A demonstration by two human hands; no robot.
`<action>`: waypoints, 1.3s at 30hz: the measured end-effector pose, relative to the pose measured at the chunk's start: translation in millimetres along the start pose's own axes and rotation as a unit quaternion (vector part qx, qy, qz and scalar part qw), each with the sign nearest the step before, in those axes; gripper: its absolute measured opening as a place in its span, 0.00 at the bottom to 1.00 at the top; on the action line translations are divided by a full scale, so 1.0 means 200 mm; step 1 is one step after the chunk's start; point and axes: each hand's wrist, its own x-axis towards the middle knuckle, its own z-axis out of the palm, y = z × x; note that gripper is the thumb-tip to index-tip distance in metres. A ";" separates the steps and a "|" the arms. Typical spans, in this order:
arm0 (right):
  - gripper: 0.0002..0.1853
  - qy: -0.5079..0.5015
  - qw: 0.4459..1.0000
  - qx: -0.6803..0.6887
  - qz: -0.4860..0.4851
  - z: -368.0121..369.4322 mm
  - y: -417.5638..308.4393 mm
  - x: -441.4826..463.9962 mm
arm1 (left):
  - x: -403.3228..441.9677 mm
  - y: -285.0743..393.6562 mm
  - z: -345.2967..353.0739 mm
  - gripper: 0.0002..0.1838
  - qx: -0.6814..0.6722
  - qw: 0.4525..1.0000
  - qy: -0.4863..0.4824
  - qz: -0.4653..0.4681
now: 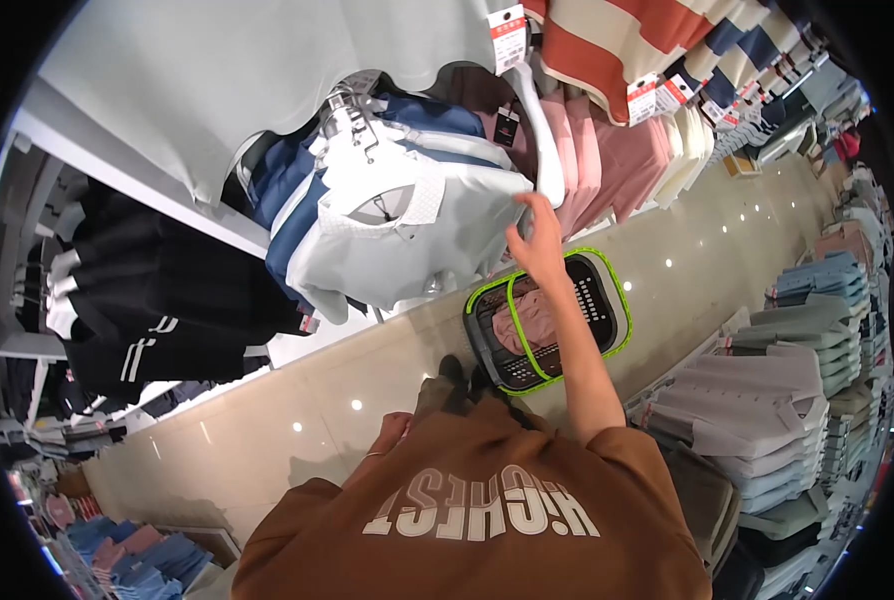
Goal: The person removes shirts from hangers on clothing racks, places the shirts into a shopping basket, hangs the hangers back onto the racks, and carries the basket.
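Note:
My right hand [540,245] is stretched out at the right shoulder of a pale grey polo shirt [437,230]. Its thumb and fingers are apart beside the sleeve; whether a fingertip touches the cloth is hard to see. The polo has a white patterned collar and hangs at the front of a row of blue and white shirts [297,215]. Just beyond my fingers is a white curved hanger end [545,140]. Low by my body, my left hand [394,428] hangs near my leg, its fingers mostly hidden.
A black shopping basket with a green rim [622,300] stands on the floor, with pink cloth [525,325] inside. Black shirts [157,290] hang at left, pink shirts [607,160] at upper right. Folded shirts [747,400] are stacked at right. Above hangs a large pale garment [267,70].

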 end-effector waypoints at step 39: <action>0.09 -0.106 0.981 -0.156 0.046 -0.32 -0.38 0.02 | -0.47 2.19 0.06 0.06 -0.271 0.849 0.180 0.417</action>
